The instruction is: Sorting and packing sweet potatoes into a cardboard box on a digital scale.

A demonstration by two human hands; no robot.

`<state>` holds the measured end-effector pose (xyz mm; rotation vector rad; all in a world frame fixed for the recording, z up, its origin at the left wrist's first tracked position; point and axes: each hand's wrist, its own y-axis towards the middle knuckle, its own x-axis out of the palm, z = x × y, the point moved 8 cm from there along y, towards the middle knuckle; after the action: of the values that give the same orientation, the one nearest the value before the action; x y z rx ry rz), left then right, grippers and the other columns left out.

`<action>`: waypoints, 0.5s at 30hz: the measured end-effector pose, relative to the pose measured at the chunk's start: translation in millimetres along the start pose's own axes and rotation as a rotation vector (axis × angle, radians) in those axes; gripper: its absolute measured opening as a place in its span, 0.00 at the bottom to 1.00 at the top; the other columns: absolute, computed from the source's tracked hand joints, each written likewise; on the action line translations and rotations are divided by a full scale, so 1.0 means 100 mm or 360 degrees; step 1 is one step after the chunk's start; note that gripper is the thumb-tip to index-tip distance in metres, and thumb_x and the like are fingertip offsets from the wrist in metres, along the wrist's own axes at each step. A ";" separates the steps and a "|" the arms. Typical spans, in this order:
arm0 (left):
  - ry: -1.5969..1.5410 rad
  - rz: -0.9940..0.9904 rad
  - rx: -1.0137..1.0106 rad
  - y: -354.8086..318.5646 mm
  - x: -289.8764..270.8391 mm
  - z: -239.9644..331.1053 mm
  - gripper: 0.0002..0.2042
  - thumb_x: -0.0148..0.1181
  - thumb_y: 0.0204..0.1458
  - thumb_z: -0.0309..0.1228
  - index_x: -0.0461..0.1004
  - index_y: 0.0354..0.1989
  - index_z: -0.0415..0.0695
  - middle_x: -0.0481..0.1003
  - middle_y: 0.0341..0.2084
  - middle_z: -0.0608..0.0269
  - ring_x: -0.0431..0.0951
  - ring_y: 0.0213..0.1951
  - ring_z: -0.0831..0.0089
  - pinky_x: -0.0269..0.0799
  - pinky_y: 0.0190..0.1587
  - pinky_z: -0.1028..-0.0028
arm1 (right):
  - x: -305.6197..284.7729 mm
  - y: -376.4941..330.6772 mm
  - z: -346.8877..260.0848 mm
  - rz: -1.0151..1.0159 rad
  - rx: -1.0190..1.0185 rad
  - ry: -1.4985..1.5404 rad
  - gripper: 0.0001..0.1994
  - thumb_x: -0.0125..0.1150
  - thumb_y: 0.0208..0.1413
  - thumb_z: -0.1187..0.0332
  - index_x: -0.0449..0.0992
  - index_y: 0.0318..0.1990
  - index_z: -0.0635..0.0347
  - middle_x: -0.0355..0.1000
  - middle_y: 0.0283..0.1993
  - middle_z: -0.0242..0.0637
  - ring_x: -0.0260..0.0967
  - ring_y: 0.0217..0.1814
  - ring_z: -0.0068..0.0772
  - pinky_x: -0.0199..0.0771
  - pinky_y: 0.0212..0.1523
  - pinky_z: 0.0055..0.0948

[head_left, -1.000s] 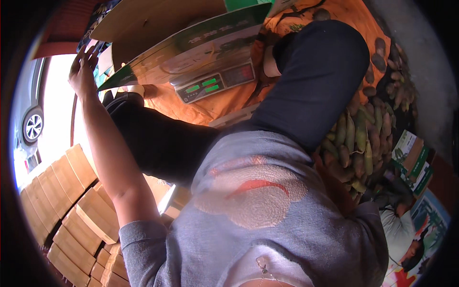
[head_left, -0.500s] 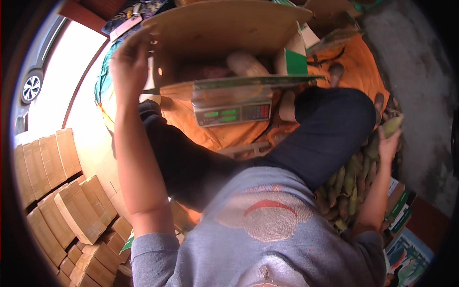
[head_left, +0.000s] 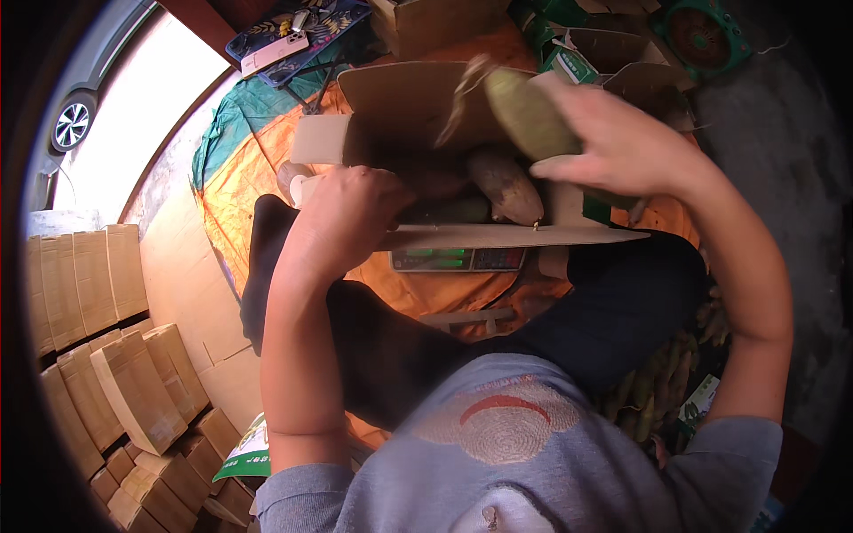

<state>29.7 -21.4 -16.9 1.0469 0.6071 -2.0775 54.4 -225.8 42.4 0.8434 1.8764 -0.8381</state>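
My right hand [head_left: 604, 133] holds an oblong green-brown root vegetable [head_left: 530, 114] with a dry stalk, above the right side of an open cardboard box [head_left: 418, 89]. Motion blurs the vegetable a little; its exact kind I cannot tell. My left hand [head_left: 351, 209] is closed at the box's near left corner, its fingertips partly hidden, gripping the cardboard there. Inside the box lies a brownish tuber [head_left: 505, 186], with darker ones in shadow beside it. Below the box's near flap [head_left: 515, 236] shows a digital scale [head_left: 458, 259] with lit green displays.
More such vegetables [head_left: 653, 382] lie heaped by my right leg. Stacked cardboard boxes [head_left: 133, 391] line the left. An orange sheet [head_left: 258, 169] covers the ground. Beyond the box are a phone [head_left: 275, 53] on a patterned surface, a green fan [head_left: 702, 40] and another carton [head_left: 613, 53].
My right hand has brought the vegetable from the heap at my right up over the box. My left hand has come down from the raised flap to the near left corner. The box opening now faces me more.
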 end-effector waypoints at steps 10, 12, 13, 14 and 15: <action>-0.0167 -0.0003 -0.0231 0.10 0.01 -0.14 0.08 0.57 0.58 0.26 0.80 0.38 0.35 0.81 0.27 0.52 0.84 0.28 0.66 0.77 0.35 0.69 | 1.96 1.23 -0.05 -0.0971 0.0091 -0.0139 0.37 0.70 0.49 0.56 0.61 0.60 0.71 0.74 0.52 0.56 0.74 0.55 0.53 0.75 0.54 0.44; -0.0232 0.0063 -0.0273 0.14 -0.03 -0.14 0.08 0.57 0.59 0.26 0.79 0.38 0.35 0.80 0.27 0.53 0.84 0.29 0.68 0.78 0.36 0.70 | 1.95 1.29 -0.03 -0.0896 -0.0016 -0.0025 0.37 0.68 0.51 0.54 0.61 0.61 0.71 0.74 0.52 0.57 0.73 0.56 0.53 0.74 0.55 0.45; -0.0241 0.0051 -0.0274 0.13 0.00 -0.16 0.08 0.57 0.59 0.26 0.79 0.38 0.35 0.80 0.27 0.53 0.84 0.29 0.68 0.78 0.36 0.70 | 1.86 1.30 -0.01 -0.0835 -0.0073 -0.0040 0.38 0.66 0.53 0.54 0.59 0.63 0.72 0.74 0.52 0.58 0.73 0.57 0.54 0.73 0.56 0.45; -0.0259 0.0112 -0.0237 0.12 -0.02 -0.16 0.08 0.57 0.59 0.27 0.79 0.39 0.35 0.80 0.28 0.53 0.84 0.30 0.68 0.78 0.36 0.71 | 1.67 1.27 -0.01 -0.0698 -0.0136 -0.0015 0.37 0.64 0.55 0.55 0.59 0.64 0.72 0.74 0.53 0.59 0.72 0.57 0.55 0.72 0.57 0.45; -0.0278 0.0178 -0.0201 0.11 -0.04 -0.16 0.08 0.57 0.59 0.27 0.79 0.39 0.35 0.80 0.28 0.54 0.84 0.31 0.68 0.78 0.36 0.71 | 1.36 1.15 -0.07 -0.0527 -0.0231 -0.0047 0.33 0.62 0.57 0.57 0.61 0.65 0.69 0.74 0.54 0.57 0.72 0.58 0.54 0.72 0.58 0.46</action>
<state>47.7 -16.1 -23.0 0.8000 0.5705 -1.9805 94.4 -128.7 -102.1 0.4342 2.0541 -0.8940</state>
